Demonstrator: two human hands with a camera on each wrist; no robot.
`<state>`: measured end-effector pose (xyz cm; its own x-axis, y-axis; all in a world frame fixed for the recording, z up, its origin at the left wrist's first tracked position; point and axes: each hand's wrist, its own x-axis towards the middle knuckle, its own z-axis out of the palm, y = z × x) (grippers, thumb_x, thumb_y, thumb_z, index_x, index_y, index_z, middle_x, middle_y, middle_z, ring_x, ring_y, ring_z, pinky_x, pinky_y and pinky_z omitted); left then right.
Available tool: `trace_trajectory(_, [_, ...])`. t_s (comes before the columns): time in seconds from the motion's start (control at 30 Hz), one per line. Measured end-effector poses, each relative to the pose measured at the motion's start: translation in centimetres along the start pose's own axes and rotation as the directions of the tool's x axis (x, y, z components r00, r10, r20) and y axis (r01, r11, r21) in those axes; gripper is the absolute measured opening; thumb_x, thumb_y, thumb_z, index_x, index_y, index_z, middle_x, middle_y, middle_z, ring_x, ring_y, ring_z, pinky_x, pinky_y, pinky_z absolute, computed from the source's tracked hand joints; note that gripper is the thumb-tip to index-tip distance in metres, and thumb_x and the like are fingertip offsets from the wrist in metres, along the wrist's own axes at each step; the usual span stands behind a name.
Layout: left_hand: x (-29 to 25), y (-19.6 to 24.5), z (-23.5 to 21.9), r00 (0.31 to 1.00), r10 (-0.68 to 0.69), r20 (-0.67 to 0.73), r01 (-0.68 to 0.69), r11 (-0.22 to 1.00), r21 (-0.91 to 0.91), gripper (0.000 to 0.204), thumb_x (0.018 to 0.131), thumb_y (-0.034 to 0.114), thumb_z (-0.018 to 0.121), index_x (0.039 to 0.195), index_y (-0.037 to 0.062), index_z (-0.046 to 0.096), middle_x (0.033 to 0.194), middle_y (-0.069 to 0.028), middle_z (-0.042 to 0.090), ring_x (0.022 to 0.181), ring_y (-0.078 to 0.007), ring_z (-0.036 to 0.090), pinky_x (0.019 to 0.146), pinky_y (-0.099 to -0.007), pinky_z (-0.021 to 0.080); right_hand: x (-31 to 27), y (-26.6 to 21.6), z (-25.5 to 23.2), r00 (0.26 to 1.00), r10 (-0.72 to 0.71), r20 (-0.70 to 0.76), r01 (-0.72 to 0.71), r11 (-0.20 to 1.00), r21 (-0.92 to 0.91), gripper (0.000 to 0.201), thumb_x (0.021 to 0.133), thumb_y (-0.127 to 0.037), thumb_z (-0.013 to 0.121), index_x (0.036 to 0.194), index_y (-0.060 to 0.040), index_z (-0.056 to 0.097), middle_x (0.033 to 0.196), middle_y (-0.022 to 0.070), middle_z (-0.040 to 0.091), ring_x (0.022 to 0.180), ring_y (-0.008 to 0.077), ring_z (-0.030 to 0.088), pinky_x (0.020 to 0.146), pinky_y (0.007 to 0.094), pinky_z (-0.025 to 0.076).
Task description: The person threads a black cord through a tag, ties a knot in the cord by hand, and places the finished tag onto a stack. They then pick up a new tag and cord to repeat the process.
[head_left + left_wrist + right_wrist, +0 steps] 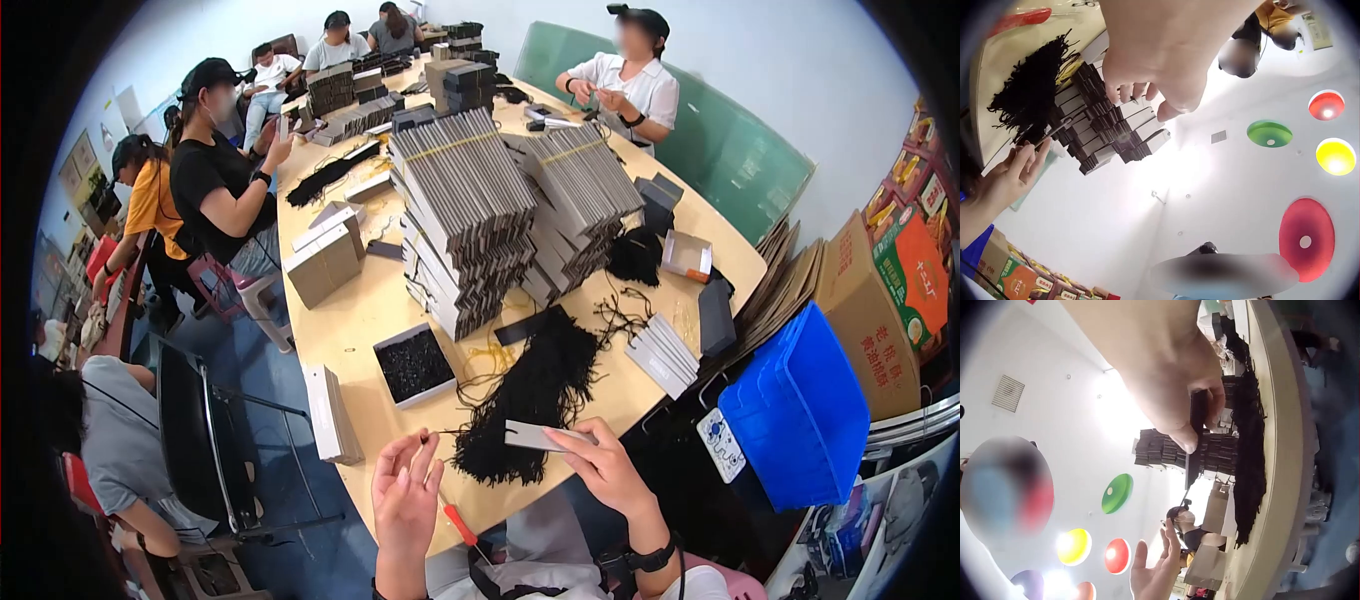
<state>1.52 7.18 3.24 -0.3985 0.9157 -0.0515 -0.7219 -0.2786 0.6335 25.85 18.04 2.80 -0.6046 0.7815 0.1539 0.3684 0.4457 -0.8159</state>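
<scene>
Where right grip (612,475) pinches grey card (526,437), free end juts leftward.

Held card (526,436) lt grey, underside looks blk, tho dim in R wrist view; cord pile (540,385) blk; stacks (470,195) grey w/ yel. band (452,150); bin (800,410) blue; tool handle (459,523) red-orng; tabletop (345,328) tan.

Both forearms (655,525) are held up before the person, hands well apart. I see the left hand (408,492) upright, palm turned back toward its owner, fingers partly bent; the right hand (607,468) angles inward, thumb and fingers pinched.
</scene>
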Motion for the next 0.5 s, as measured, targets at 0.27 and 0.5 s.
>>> trace_trajectory(0.27, [-0.2,2.1,-1.4,0.994,0.05,-0.1,-0.017,0.953,0.303,0.05,0.084,0.014,0.062,0.129,0.0019,0.044,0.139,-0.0162,0.044,0.127,-0.0293,0.045,0.096,-0.0332,0.044,4.3,4.3,-3.5,0.791,-0.138,-0.596,-0.099,0.932,-0.348,0.046,0.073,-0.002,0.072,0.117,-0.0008,0.058,0.099,0.0148,0.055,0.093,0.0327,0.056,0.083,0.0375,0.045])
trace_trajectory(0.5, [-2.2,2.9,-2.7,0.976,0.095,-0.195,0.003,0.894,0.449,0.039,0.086,0.013,0.058,0.123,0.0032,0.049,0.132,-0.0145,0.05,0.119,-0.0248,0.052,0.09,-0.0284,0.047,1.1,10.6,-6.2,0.728,-0.085,-0.68,-0.37,0.787,-0.495,0.043,0.072,-0.006,0.073,0.112,-0.0024,0.059,0.1,0.0123,0.055,0.098,0.0308,0.053,0.087,0.041,0.041])
